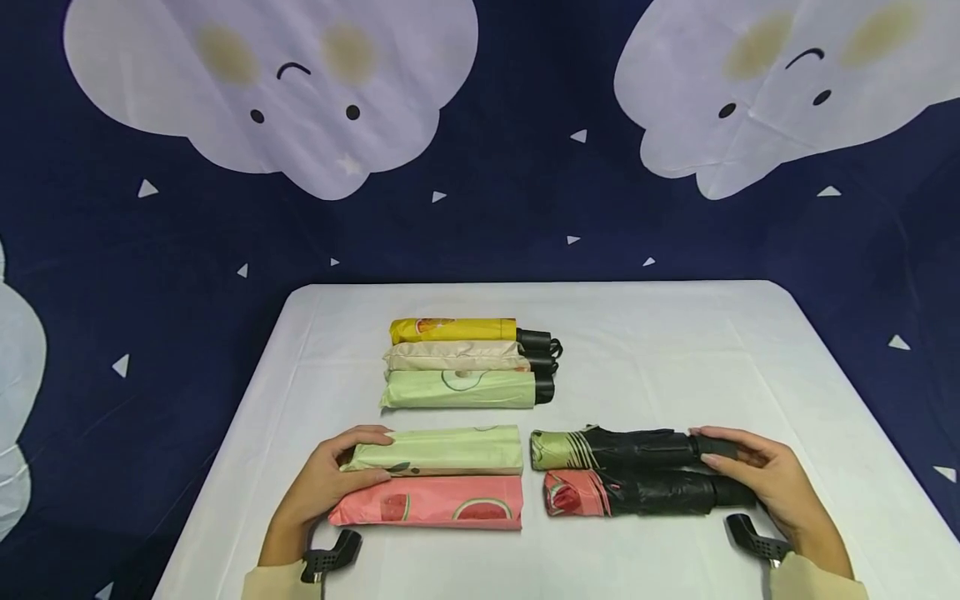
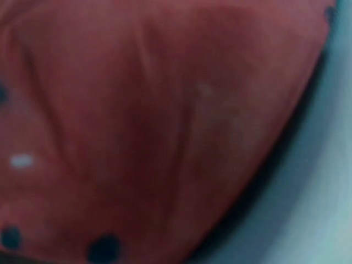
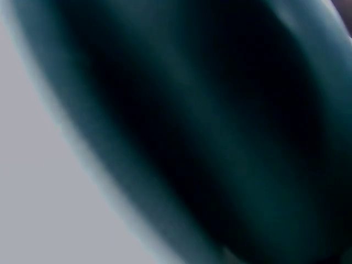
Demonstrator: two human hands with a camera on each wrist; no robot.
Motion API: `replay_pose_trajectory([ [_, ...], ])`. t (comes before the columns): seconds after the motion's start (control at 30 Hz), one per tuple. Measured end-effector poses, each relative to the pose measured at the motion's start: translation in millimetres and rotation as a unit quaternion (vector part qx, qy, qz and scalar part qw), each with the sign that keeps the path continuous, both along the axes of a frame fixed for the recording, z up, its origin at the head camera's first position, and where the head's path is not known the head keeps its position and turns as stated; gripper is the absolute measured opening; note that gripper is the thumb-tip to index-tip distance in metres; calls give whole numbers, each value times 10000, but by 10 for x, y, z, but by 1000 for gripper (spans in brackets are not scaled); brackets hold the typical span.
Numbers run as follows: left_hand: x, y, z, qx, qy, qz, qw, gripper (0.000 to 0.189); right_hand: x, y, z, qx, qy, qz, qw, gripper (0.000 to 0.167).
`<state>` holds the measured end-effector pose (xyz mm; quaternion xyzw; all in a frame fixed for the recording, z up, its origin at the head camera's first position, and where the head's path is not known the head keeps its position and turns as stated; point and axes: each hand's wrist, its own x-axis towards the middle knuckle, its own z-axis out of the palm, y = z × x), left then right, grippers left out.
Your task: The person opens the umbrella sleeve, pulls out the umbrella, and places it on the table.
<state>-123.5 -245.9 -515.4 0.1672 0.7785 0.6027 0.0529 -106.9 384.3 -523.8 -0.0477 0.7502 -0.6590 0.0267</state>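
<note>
Head view: two hands, well apart, at the near part of a white tabletop [image 1: 675, 367]. Left hand [image 1: 326, 471] grips the left end of a pale green pouch [image 1: 446, 451], fingers on its far edge, thumb on the near one. A pink pouch [image 1: 431, 502] with watermelon print lies just beside it, on the near side. Right hand [image 1: 772, 471] holds the dark right end of a green-tipped black umbrella [image 1: 637, 447] between fingers and thumb; this lies in line with the pale green pouch, a narrow gap between. A pink-tipped black umbrella [image 1: 660, 492] lies along its near side. Farther back, three folded umbrellas side by side: yellow [image 1: 459, 330], cream [image 1: 450, 357], light green [image 1: 480, 390], black ends to the right. Left wrist view: blurred pink fabric [image 2: 137, 132] with dark spots; hand out of frame. Right wrist view: blurred dark rounded form [image 3: 165, 110] beside a pale surface; which umbrella, cannot tell; grip not discernible here.
</note>
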Motion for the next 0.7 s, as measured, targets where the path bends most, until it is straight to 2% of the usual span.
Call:
replay_pose_trajectory([
  [0.23, 5, 13, -25, 13, 321, -64, 9995, 44, -41, -2, 21, 244, 252, -95, 9993, 45],
  [0.33, -20, 23, -27, 58, 526, -138, 9985, 46, -41, 12, 24, 103, 427, -174, 9989, 43],
  [0.47, -34, 16, -14, 140, 538, -134, 9984, 50, -29, 4, 39, 61, 433, -375, 9983, 41],
  [0.53, -30, 5, -6, 220, 548, -105, 9982, 52, -22, -9, 62, 369, 393, -564, 9970, 39],
  [0.6, -25, -16, 11, 348, 695, -59, 9970, 54, -12, -16, 100, 928, 404, -745, 9921, 36],
  [0.7, -1, -87, 82, 691, 1095, -5, 9916, 58, -1, -5, 180, 1994, 454, -926, 9745, 33],
])
